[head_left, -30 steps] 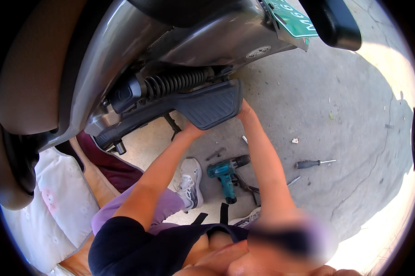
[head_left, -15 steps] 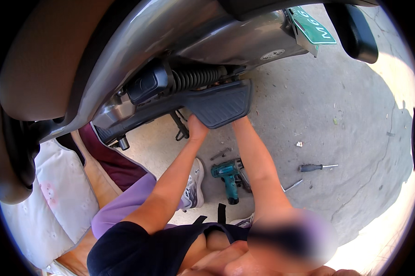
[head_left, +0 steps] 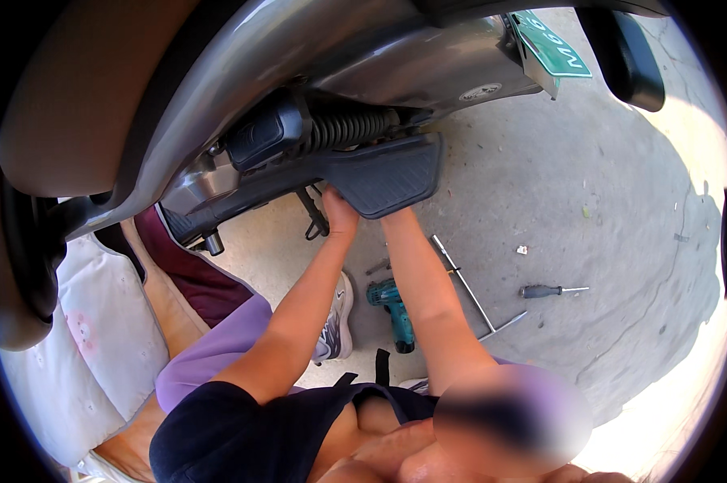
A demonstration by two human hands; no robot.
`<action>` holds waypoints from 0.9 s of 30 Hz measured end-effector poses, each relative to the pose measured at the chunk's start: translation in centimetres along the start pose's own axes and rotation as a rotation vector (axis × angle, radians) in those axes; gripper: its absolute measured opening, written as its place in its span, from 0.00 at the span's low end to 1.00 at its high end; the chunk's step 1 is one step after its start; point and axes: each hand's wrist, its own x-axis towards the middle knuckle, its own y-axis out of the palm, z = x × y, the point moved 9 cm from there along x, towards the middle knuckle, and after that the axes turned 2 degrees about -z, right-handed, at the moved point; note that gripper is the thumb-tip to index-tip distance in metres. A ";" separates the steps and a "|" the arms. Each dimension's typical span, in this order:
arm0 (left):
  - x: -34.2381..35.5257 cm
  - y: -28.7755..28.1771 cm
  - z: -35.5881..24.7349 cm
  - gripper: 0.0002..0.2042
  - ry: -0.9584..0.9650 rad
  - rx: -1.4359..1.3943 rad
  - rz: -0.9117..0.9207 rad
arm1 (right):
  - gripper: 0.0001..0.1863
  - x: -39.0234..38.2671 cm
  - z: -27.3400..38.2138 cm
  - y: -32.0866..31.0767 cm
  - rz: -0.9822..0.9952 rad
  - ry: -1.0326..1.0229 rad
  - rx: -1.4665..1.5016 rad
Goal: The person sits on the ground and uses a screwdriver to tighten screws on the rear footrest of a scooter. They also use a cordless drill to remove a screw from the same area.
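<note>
A grey scooter or moped (head_left: 355, 60) stands before me, with a ribbed black mudguard-like panel (head_left: 396, 173) low on its near side. My left hand (head_left: 342, 212) reaches under the panel's left edge, next to a black stand (head_left: 313, 216); its fingers are hidden. My right forearm (head_left: 429, 294) runs up beneath the same panel, which covers the right hand. What either hand touches is out of sight. Just above the panel is a black coil-spring shock absorber (head_left: 351, 129).
On the concrete lie a teal cordless drill (head_left: 396, 314), a long T-handled wrench (head_left: 470, 291) and a dark-handled screwdriver (head_left: 542, 291). A green licence plate (head_left: 550, 47) sticks out at the upper right. A padded white cover (head_left: 98, 322) hangs at the left.
My right forearm has shifted left, closer to the left arm, uncovering the long wrench and partly covering the drill. The left hand remains at the panel's edge.
</note>
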 end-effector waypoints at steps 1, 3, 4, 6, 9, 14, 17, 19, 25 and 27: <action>0.0 0.0 0.1 0.12 0.016 0.029 0.011 | 0.18 -0.1 0.0 0.0 0.000 -0.001 -0.006; 0.0 -0.2 0.2 0.13 0.049 0.091 0.032 | 0.18 -0.1 -0.2 0.1 0.004 -0.001 -0.007; 0.1 -0.1 0.4 0.13 0.037 0.068 0.051 | 0.18 -0.1 -0.3 0.2 0.005 -0.001 -0.009; 0.2 0.4 0.9 0.13 0.010 0.016 0.088 | 0.18 0.1 -0.2 0.2 0.004 -0.002 -0.011; -0.3 0.7 3.2 0.13 -0.097 -0.167 0.076 | 0.18 -0.2 0.0 0.1 -0.004 0.000 -0.026; 0.6 0.5 5.1 0.13 -0.101 -0.237 0.076 | 0.18 -0.3 0.1 0.8 -0.013 0.006 -0.034; 0.9 1.0 3.8 0.11 -0.109 -0.267 0.007 | 0.18 -0.3 0.8 0.4 -0.032 -0.003 -0.046; 0.9 1.2 3.8 0.11 -0.150 -0.329 -0.007 | 0.19 -0.4 1.0 0.5 -0.037 -0.004 -0.044; 1.1 3.0 6.4 0.13 -0.330 -0.631 -0.006 | 0.19 0.0 3.1 0.0 -0.058 -0.036 -0.058; 1.7 3.5 8.1 0.16 -0.269 -0.617 0.093 | 0.19 -0.1 3.8 -0.1 -0.063 -0.046 -0.059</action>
